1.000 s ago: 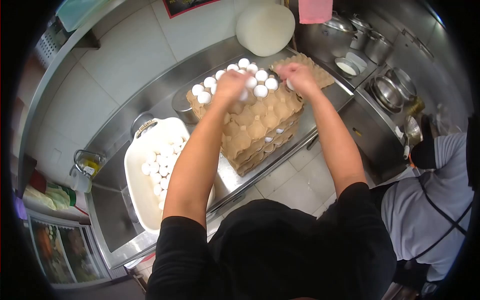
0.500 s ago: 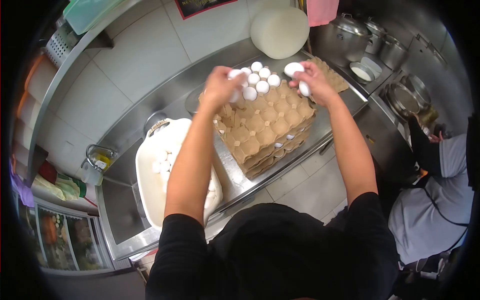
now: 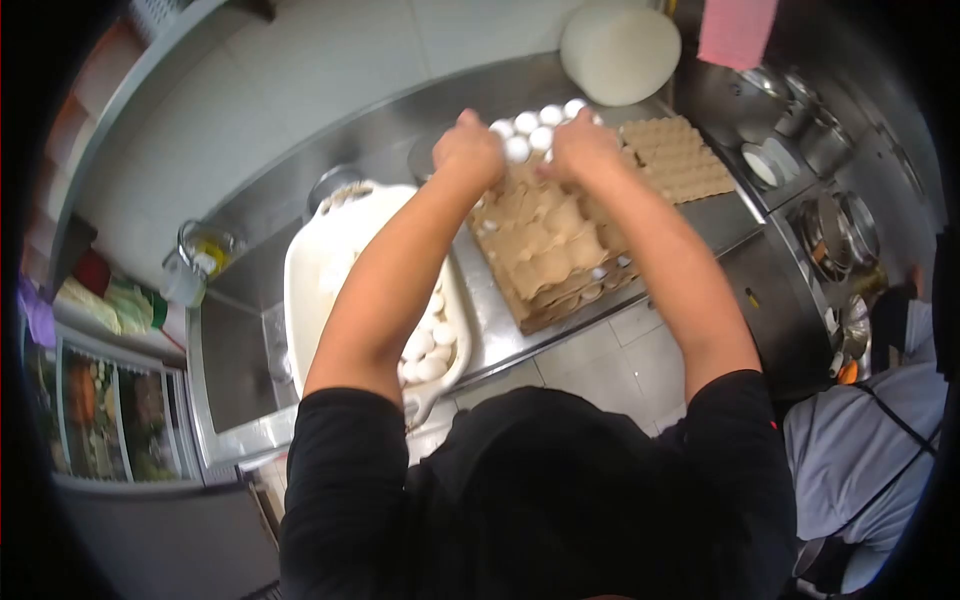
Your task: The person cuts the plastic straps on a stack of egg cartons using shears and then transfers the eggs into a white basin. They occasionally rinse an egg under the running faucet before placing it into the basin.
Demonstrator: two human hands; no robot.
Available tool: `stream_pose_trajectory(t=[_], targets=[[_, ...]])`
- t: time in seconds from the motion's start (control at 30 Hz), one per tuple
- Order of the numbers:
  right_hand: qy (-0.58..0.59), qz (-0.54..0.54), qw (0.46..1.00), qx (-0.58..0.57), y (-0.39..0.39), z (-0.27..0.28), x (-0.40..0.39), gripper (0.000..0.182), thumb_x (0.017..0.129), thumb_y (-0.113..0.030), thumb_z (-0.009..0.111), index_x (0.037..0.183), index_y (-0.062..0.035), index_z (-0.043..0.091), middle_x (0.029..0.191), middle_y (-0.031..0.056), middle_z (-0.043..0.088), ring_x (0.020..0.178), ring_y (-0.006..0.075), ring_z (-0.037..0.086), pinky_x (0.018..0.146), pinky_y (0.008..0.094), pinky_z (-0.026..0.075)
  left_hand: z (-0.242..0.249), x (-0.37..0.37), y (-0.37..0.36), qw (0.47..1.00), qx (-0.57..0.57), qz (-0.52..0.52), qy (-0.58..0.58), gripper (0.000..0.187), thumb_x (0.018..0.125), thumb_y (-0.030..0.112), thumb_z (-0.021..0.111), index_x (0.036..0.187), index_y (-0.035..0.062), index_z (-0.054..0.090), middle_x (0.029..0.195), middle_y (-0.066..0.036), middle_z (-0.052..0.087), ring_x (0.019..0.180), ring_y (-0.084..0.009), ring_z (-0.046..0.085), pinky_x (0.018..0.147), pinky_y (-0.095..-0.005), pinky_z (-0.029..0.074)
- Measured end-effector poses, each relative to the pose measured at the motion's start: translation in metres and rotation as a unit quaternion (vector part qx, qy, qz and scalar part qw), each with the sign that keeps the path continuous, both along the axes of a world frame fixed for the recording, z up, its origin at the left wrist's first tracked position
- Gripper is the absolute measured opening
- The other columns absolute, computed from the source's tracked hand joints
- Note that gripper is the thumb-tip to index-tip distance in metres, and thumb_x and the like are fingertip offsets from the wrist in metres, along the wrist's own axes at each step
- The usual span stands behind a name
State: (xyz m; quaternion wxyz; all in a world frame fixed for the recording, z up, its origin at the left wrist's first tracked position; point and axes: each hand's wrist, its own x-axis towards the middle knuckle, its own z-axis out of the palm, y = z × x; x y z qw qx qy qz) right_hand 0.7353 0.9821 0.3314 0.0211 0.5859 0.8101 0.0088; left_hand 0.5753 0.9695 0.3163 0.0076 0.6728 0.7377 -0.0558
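White eggs (image 3: pixel 540 138) stand in rows at the far end of the top brown egg tray (image 3: pixel 555 262), which lies on a stack of such trays. My left hand (image 3: pixel 470 152) is at the stack's far left corner, beside the eggs, fingers curled and mostly hidden behind its back. My right hand (image 3: pixel 585 148) bends down over the right side of the egg rows, fingers closed round an egg mostly covered by the hand. A cream basin (image 3: pixel 300 280) with more loose white eggs (image 3: pixel 430 358) stands to the left, partly behind my left forearm.
An egg tray (image 3: pixel 675 160) lies right of the stack on the steel counter. A sink (image 3: pixel 240 350) with a tap is at the left. A round pale board (image 3: pixel 620 52) leans at the back wall. Pots (image 3: pixel 745 105) stand at the right, and another person (image 3: pixel 865 440) is at the lower right.
My right hand has moved left and down onto the egg rows; its two eggs no longer show plainly. My left hand remains at the far left corner. The view has shifted.
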Motion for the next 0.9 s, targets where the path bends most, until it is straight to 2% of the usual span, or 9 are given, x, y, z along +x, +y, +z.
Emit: stream_pose_trajectory(t=[0.23, 0.3, 0.37, 0.47, 0.5, 0.53, 0.57, 0.67, 0.9], targets=[[0.023, -0.016, 1.000, -0.004, 0.034, -0.016, 0.007, 0.061, 0.072, -0.044, 0.075, 0.118, -0.0043, 0.066, 0.128, 0.0237, 0.056, 0.115, 0.0324, 0.060, 0.090, 0.0432, 0.053, 0.028, -0.035, -0.035, 0.996, 0.035, -0.066, -0.057, 0.053, 0.080, 0.038, 0.074, 0.126, 0.0147, 0.063, 0.133, -0.016, 0.052, 0.116, -0.0326, 0.059, 0.094, -0.0418, 0.052], [0.173, -0.003, 0.984, 0.042, 0.024, -0.007, 0.023, 0.058, 0.074, -0.052, 0.074, 0.104, -0.0023, 0.069, 0.087, 0.0198, 0.071, 0.095, 0.0317, 0.068, 0.079, 0.0421, 0.054, 0.047, -0.072, -0.066, 0.991, 0.027, -0.083, -0.103, 0.055, 0.079, 0.043, 0.075, 0.126, 0.0162, 0.063, 0.129, -0.017, 0.055, 0.115, -0.0314, 0.059, 0.095, -0.0430, 0.051], [0.290, -0.021, 0.954, -0.069, -0.002, 0.018, 0.021, 0.059, 0.073, -0.052, 0.077, 0.107, -0.0049, 0.070, 0.121, 0.0219, 0.059, 0.104, 0.0306, 0.064, 0.086, 0.0425, 0.053, 0.036, -0.121, -0.097, 0.986, 0.016, -0.132, -0.099, 0.054, 0.080, 0.049, 0.072, 0.121, 0.0156, 0.064, 0.118, -0.018, 0.057, 0.110, -0.0336, 0.058, 0.092, -0.0417, 0.049], [0.283, 0.200, 0.933, 0.094, -0.064, 0.005, -0.020, 0.043, 0.077, -0.037, 0.080, 0.102, -0.0048, 0.069, 0.106, 0.0101, 0.064, 0.102, 0.0245, 0.062, 0.085, 0.0384, 0.051, 0.002, -0.180, -0.154, 0.975, -0.132, -0.156, -0.084, 0.053, 0.079, 0.049, 0.073, 0.115, 0.0107, 0.067, 0.114, -0.021, 0.058, 0.109, -0.0349, 0.057, 0.092, -0.0432, 0.047], [0.278, 0.146, 0.949, -0.036, -0.103, 0.015, -0.050, 0.041, 0.076, -0.034, 0.082, 0.104, -0.0057, 0.069, 0.115, 0.0104, 0.058, 0.106, 0.0254, 0.060, 0.089, 0.0379, 0.050, -0.027, -0.201, -0.168, 0.960, -0.205, -0.163, -0.105, 0.053, 0.077, 0.050, 0.074, 0.114, 0.0119, 0.068, 0.112, -0.021, 0.059, 0.108, -0.0350, 0.057, 0.091, -0.0437, 0.047], [0.240, 0.258, 0.936, -0.001, -0.117, -0.004, -0.066, 0.043, 0.076, -0.035, 0.082, 0.105, -0.0074, 0.068, 0.119, 0.0118, 0.056, 0.106, 0.0284, 0.060, 0.091, 0.0388, 0.050, -0.045, -0.211, -0.191, 0.955, -0.233, -0.147, -0.115, 0.055, 0.076, 0.051, 0.075, 0.116, 0.0132, 0.068, 0.111, -0.019, 0.059, 0.108, -0.0346, 0.057, 0.092, -0.0427, 0.047], [0.218, 0.256, 0.938, -0.087, -0.139, -0.010, -0.086, 0.042, 0.076, -0.036, 0.081, 0.106, -0.0088, 0.068, 0.122, 0.0123, 0.054, 0.107, 0.0297, 0.060, 0.092, 0.0397, 0.050, -0.055, -0.219, -0.210, 0.946, -0.258, -0.128, -0.149, 0.055, 0.076, 0.050, 0.075, 0.117, 0.0144, 0.068, 0.111, -0.018, 0.059, 0.107, -0.0347, 0.058, 0.093, -0.0419, 0.046], [0.090, 0.284, 0.921, -0.252, -0.170, -0.050, -0.145, 0.045, 0.077, -0.041, 0.078, 0.109, -0.0120, 0.068, 0.127, 0.0156, 0.050, 0.106, 0.0351, 0.062, 0.090, 0.0425, 0.051, -0.090, -0.231, -0.254, 0.947, -0.233, -0.067, -0.212, 0.053, 0.076, 0.045, 0.077, 0.120, 0.0169, 0.067, 0.126, -0.020, 0.051, 0.113, -0.0377, 0.057, 0.099, -0.0403, 0.045], [0.023, 0.327, 0.877, -0.351, -0.217, -0.131, -0.167, 0.050, 0.087, -0.042, 0.066, 0.128, -0.0145, 0.059, 0.134, 0.0254, 0.044, 0.106, 0.0413, 0.061, 0.092, 0.0447, 0.049, -0.119, -0.238, -0.288, 0.946, -0.198, -0.085, -0.240, 0.059, 0.082, 0.040, 0.072, 0.136, 0.0214, 0.056, 0.142, -0.027, 0.040, 0.117, -0.0426, 0.056, 0.101, -0.0432, 0.045]])
